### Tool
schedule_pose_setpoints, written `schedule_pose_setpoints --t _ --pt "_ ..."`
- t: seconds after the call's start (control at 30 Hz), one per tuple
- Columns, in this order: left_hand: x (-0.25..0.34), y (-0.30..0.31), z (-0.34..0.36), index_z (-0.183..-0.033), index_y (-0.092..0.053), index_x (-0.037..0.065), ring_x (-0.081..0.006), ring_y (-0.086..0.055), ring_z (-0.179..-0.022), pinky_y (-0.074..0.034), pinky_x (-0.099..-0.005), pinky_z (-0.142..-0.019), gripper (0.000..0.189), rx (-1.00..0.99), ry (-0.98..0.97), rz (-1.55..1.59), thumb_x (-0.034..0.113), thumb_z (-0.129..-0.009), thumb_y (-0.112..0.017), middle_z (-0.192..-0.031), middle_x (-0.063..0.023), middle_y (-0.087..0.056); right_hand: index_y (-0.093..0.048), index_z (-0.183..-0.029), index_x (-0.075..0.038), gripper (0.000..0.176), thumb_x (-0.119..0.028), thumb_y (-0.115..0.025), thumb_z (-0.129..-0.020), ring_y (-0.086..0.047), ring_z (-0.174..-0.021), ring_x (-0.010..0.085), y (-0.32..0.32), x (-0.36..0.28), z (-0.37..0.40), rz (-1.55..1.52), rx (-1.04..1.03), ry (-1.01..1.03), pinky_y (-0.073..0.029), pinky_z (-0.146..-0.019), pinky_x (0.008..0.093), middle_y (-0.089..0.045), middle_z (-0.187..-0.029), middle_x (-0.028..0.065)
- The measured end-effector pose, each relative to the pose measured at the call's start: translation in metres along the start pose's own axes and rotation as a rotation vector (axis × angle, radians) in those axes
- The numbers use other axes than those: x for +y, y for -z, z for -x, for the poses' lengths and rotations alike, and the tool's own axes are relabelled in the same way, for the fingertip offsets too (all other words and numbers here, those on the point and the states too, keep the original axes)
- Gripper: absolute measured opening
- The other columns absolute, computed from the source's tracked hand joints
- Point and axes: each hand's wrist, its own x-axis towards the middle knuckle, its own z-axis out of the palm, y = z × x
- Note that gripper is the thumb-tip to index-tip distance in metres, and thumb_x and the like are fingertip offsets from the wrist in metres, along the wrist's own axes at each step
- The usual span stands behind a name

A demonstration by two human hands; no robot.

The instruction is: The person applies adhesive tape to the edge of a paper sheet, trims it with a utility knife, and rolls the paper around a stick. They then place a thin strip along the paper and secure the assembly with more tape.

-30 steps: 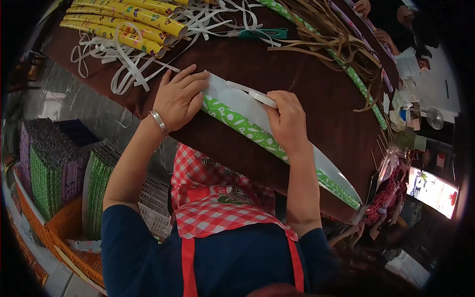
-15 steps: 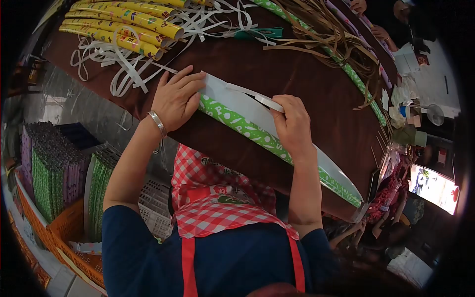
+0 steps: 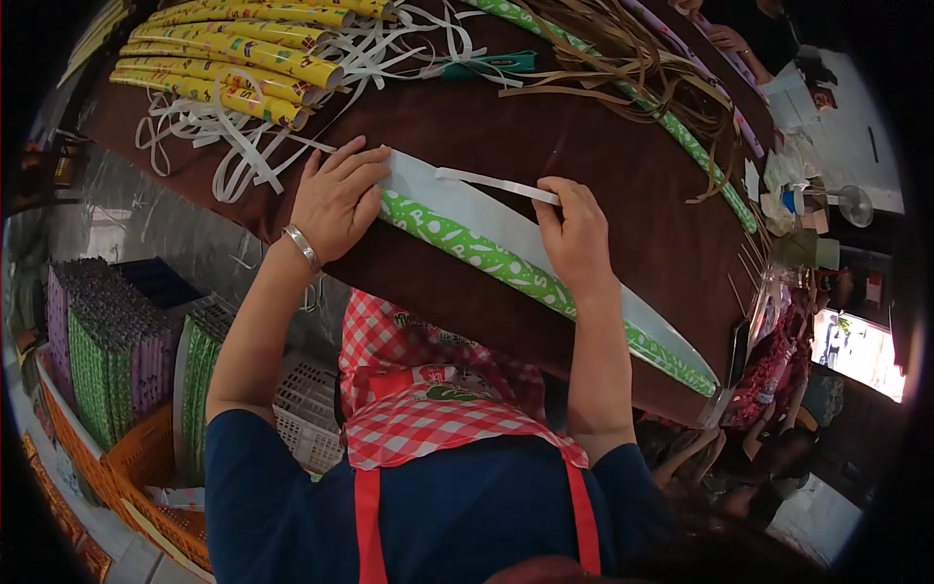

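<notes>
Across the table in front of me lies a long sheet of green wrapping paper [image 3: 477, 250] with white prints, partly rolled, its white inner side facing up along the far edge. My left hand [image 3: 338, 201], a silver bracelet at the wrist, rests with fingers outstretched on the paper's left end. My right hand [image 3: 581, 238] pinches the end of a narrow white strip [image 3: 491, 182], which looks like tape backing. From the fingers the strip runs left, raised above the paper, to the white sheet's far edge. My right forearm crosses over the paper.
Yellow printed paper tubes [image 3: 229, 68] lie at the far left beside tangled white strips [image 3: 233, 146]. A teal cutter [image 3: 491, 64] and brown strips [image 3: 623, 83] lie farther back. An orange crate [image 3: 146, 453] with green and purple bundles stands lower left. Another person's hand [image 3: 725, 39] shows top right.
My right hand has drawn the white strip's end slightly, so the strip now stretches straighter. The left hand stays on the paper's left end. The whole view has shifted a little.
</notes>
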Motion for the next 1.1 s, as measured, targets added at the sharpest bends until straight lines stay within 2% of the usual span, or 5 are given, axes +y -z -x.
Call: schedule_pose_setpoints --t 0.27,0.47,0.8,0.97,1.1 --pt "0.004 0.012 -0.008 -0.101 -0.064 0.008 -0.0293 -0.053 -0.112 -0.039 -0.0412 -0.095 0.019 0.044 -0.043 0.061 0.017 -0.085 -0.056 -0.116 -0.0098 -0.057 -0.058 -0.114 -0.004 0.029 -0.016 -0.062 -0.088 -0.061 -0.087 0.0281 0.011 0.007 -0.009 0.119 0.035 -0.077 -0.049 -0.075 0.0383 -0.064 -0.097 0.0132" --pt "0.005 0.014 -0.004 -0.101 -0.064 0.008 -0.0307 -0.052 -0.115 -0.039 -0.0422 -0.096 0.019 0.013 -0.053 0.014 0.018 -0.086 -0.058 -0.116 -0.0093 -0.058 -0.057 -0.114 -0.003 0.034 -0.016 -0.063 -0.084 -0.059 -0.093 0.0306 0.002 0.013 -0.013 0.183 0.101 -0.057 -0.05 -0.079 0.0411 -0.065 -0.104 0.0128" --pt "0.045 0.016 0.005 -0.108 -0.062 0.009 -0.0301 -0.053 -0.116 -0.035 -0.049 -0.1 0.028 0.057 -0.132 0.013 0.016 -0.081 -0.067 -0.116 -0.0084 -0.059 -0.058 -0.096 -0.006 0.024 -0.021 -0.066 -0.079 -0.057 -0.087 0.0292 -0.016 0.03 -0.018 0.307 0.167 0.015 -0.05 -0.069 0.0417 -0.06 -0.087 0.0097" --pt "0.039 0.001 0.006 -0.119 -0.058 0.011 -0.029 -0.051 -0.116 -0.031 -0.0518 -0.101 0.041 -0.011 -0.161 -0.035 0.023 -0.081 -0.068 -0.121 -0.0064 -0.057 -0.059 -0.104 -0.006 0.029 -0.022 -0.067 -0.08 -0.056 -0.09 0.0288 0.007 0.022 0.003 0.329 0.127 -0.026 -0.049 -0.079 0.0403 -0.06 -0.092 0.0101" --pt "0.033 0.002 0.007 -0.12 -0.058 0.013 -0.0281 -0.052 -0.113 -0.031 -0.0555 -0.101 0.045 -0.07 -0.143 -0.115 0.025 -0.079 -0.071 -0.116 -0.0039 -0.058 -0.06 -0.101 -0.004 0.032 -0.023 -0.068 -0.077 -0.056 -0.091 0.028 0.039 0.013 0.047 0.29 0.217 0.148 -0.048 -0.077 0.0389 -0.059 -0.092 0.0092"
